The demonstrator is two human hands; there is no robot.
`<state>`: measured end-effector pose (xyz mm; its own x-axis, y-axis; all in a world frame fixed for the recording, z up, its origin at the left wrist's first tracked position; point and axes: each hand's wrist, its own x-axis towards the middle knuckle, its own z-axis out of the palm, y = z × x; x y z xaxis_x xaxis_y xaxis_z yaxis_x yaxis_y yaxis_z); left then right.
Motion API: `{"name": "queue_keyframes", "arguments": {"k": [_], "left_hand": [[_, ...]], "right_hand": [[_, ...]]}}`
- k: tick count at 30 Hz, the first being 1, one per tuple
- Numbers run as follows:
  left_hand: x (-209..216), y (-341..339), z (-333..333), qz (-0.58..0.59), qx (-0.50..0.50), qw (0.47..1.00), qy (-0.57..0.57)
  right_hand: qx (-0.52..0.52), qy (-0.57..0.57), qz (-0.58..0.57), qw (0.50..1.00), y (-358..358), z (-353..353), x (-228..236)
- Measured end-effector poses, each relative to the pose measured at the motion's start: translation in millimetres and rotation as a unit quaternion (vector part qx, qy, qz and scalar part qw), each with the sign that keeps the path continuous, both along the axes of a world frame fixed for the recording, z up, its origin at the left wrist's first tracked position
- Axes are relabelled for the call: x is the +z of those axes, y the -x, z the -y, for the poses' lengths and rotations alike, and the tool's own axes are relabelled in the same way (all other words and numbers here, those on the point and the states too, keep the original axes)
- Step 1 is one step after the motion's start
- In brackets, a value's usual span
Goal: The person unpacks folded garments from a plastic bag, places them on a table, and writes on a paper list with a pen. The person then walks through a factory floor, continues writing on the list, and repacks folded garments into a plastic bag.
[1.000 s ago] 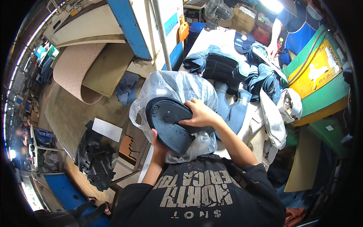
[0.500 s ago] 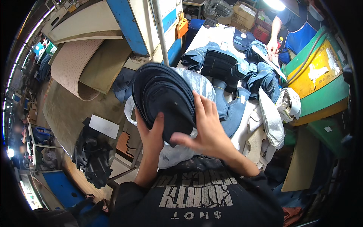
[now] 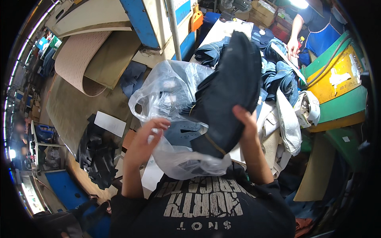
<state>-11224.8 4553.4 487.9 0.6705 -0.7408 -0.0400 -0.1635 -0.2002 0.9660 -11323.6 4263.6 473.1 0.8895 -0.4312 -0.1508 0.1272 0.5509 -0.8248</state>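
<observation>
My right hand (image 3: pixel 249 127) grips a thick stack of dark navy cut shoe pieces (image 3: pixel 234 87) by its right side, thumb across the face. The stack stands tilted over the open mouth of a clear plastic bag (image 3: pixel 170 75), and a thin yellowish band crosses its lower end. On the bag's left side, my left hand (image 3: pixel 147 139) is closed with its fingers curled on the plastic rim. Inside the bag lie blue perforated pieces (image 3: pixel 184 133), partly hidden by the film and the stack.
Bundles of blue pieces (image 3: pixel 278 77) cover the white table behind the stack. Across it a co-worker's hand (image 3: pixel 293 47) rests near a white strip. A metal pole (image 3: pixel 173 29) rises behind the bag. At left, black scraps (image 3: pixel 97 162) and a white sheet (image 3: pixel 110 123) lie on a board.
The stack has moved from both hands into my right hand alone, swung right and turned upright. My left hand has left it and dropped to the bag, whose mouth now shows open.
</observation>
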Motion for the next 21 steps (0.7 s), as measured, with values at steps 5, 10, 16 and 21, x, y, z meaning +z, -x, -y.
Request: {"name": "queue_keyframes", "arguments": {"k": [5,10,16,21], "left_hand": [[-9.4,38.4,-6.4,0.154,-0.191,0.959,-0.145],[39.8,31.3,-25.1,0.141,-0.259,0.952,-0.083],[71.0,14.5,-47.3,0.198,-0.245,0.943,0.107],[60.5,19.2,-38.1,0.187,-0.250,0.947,0.077]], "right_hand": [[0.019,-0.091,0.034,0.995,-16.9,17.7,11.4],[0.117,-0.118,-0.097,0.981,-45.1,-4.5,0.5],[0.227,0.083,-0.101,0.965,-51.9,-33.3,-23.6],[0.170,0.342,0.011,0.924,-47.4,-10.5,7.2]]}}
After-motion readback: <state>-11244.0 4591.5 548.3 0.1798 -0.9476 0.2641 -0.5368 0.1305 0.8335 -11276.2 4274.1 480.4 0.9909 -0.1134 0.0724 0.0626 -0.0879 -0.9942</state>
